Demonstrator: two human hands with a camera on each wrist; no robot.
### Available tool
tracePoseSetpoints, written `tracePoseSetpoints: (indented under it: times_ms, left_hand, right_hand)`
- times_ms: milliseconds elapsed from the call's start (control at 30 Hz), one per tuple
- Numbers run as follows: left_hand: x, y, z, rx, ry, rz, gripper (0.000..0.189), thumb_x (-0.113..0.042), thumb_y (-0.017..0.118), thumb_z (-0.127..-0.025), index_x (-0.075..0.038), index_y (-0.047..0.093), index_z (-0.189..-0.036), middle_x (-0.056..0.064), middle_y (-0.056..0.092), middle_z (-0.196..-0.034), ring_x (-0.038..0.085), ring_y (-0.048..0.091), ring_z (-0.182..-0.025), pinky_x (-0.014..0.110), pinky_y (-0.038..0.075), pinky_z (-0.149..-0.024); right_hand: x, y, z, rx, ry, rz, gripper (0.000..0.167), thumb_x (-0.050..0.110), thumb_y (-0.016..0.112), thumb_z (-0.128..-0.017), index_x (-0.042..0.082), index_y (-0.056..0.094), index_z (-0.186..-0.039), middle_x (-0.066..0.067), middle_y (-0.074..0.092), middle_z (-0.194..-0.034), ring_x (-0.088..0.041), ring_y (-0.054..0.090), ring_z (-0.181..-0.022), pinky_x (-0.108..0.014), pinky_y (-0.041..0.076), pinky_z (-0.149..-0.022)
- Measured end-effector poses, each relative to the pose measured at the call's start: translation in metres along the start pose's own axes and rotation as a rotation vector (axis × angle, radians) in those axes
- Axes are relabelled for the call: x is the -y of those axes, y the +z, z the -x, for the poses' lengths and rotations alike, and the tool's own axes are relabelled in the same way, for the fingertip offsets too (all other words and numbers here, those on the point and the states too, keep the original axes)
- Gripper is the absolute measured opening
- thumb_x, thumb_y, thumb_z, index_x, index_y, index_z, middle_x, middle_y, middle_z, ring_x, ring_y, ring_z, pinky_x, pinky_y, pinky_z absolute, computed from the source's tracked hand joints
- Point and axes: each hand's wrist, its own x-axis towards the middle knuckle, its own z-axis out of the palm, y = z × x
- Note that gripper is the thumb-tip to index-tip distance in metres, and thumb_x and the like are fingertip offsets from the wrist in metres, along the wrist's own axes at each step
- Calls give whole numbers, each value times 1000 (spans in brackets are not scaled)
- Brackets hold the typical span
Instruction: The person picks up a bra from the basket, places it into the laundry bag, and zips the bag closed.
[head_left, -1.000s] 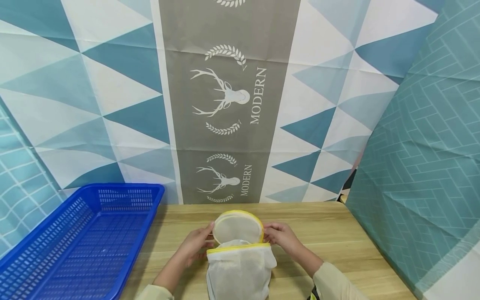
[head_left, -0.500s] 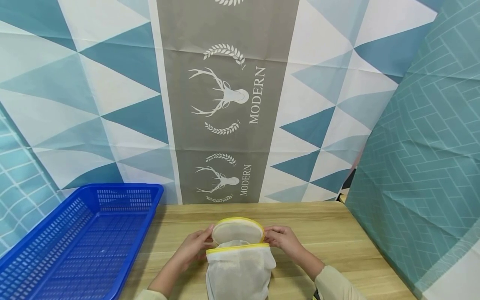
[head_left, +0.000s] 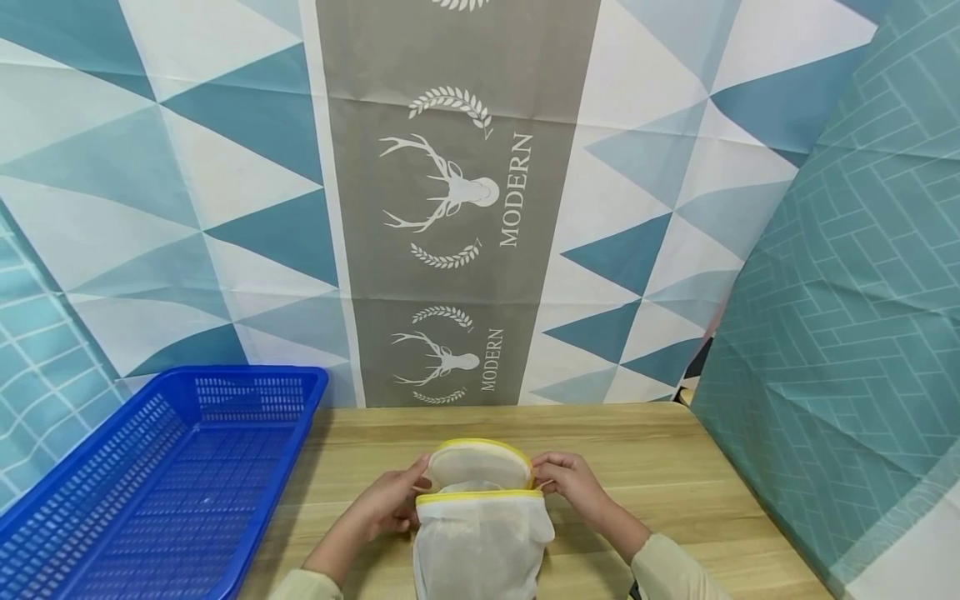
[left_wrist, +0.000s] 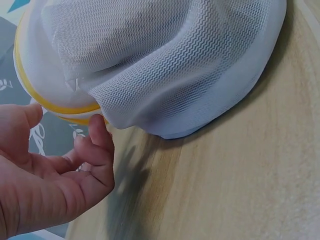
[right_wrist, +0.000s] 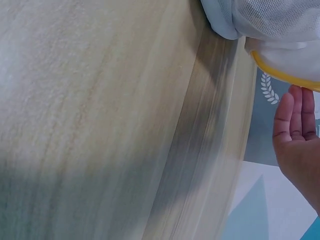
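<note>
A blue basket (head_left: 270, 492) sits at the left. The left hand (head_left: 390, 500) pinches the round lid (head_left: 480, 467) with thumb and finger. The white bag (head_left: 483, 546) sits on the table (head_left: 637, 450) between both hands. The right hand (head_left: 573, 485) touches the lid, fingers pressed together; any pinch is hard to see.

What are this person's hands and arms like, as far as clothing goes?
The left hand and right hand are bare: no gloves, no rings visible. The left sleeve and right sleeve are plain pale beige, ending short of the wrists.
</note>
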Motion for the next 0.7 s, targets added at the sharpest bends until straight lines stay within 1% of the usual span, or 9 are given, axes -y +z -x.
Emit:
tracePoseSetpoints:
  times_ms: [100, 167, 267, 400, 467, 533, 600, 633, 700]
  left_hand:
    - [-1, 1, -1, 22, -34, -3, 89, -73, 36, -85, 7, 52, -122, 6, 58, -75, 9, 46, -51, 18, 39, -48]
    - [-2, 1, 0, 31, -47, -8, 90, -74, 35, -85, 7, 52, -121, 4, 56, -69, 8, 44, -50, 17, 38, -46]
    - [-2, 2, -1, 48, -54, -12, 91, -75, 34, -84, 6, 53, -120, 3, 54, -69, 7, 42, -50, 17, 36, -45]
    - [-3, 1, -2, 72, -49, -1, 88, -73, 37, -85, 6, 54, -119, 1, 52, -66, 5, 41, -49, 15, 35, -45]
    - [-4, 1, -3, 87, -39, 9, 81, -68, 39, -87, 6, 55, -117, -1, 51, -64, 5, 41, -49, 15, 35, -45]
    - [-4, 0, -3, 96, -28, 21, 68, -60, 43, -90, 2, 58, -111, -1, 51, -62, 4, 41, -49, 15, 35, -45]
    - [-5, 0, -4, 104, -18, 32, 52, -51, 47, -90, -2, 61, -101, -2, 50, -62, 4, 41, -49, 15, 36, -46]
    - [-6, -1, -4, 109, -15, 34, 45, -46, 48, -90, -4, 62, -96, -2, 51, -62, 4, 41, -49, 15, 36, -46]
    - [-6, -1, -4, 116, -12, 40, 34, -39, 50, -89, -7, 62, -88, -3, 51, -61, 4, 42, -49, 14, 36, -46]
  right_hand:
    - [-1, -1, 1, 22, -11, -22, 30, 8, 52, -90, -18, 57, -104, 6, 65, -84, -7, 63, -76, -22, 53, -72]
    - [-1, -1, 2, 32, -11, -40, 25, 7, 51, -89, -14, 59, -100, 7, 64, -84, -6, 63, -77, -21, 53, -73]
    - [-2, -2, 3, 41, -13, -62, 19, 5, 51, -88, -8, 62, -96, 8, 63, -81, -4, 62, -77, -20, 53, -74]
    - [-3, -2, 4, 64, -28, -62, 18, 4, 52, -88, -8, 62, -96, 7, 64, -83, -3, 62, -79, -20, 53, -75]
    - [-4, -2, 5, 75, -38, -58, 17, 4, 53, -87, -8, 63, -95, 4, 64, -85, -4, 62, -81, -20, 53, -76]
    - [-5, -3, 6, 80, -43, -49, 17, 4, 53, -86, -7, 63, -93, 2, 65, -88, -4, 63, -82, -20, 53, -76]
    - [-5, -3, 6, 87, -45, -30, 20, 3, 52, -86, -13, 61, -93, 1, 64, -91, -4, 63, -83, -20, 53, -76]
    - [-5, -3, 7, 89, -46, -19, 22, 3, 52, -86, -16, 60, -93, -1, 64, -93, -4, 63, -83, -20, 53, -76]
    - [-5, -4, 7, 100, -52, 0, 27, 4, 50, -86, -21, 56, -94, 0, 64, -93, -4, 63, -83, -20, 53, -76]
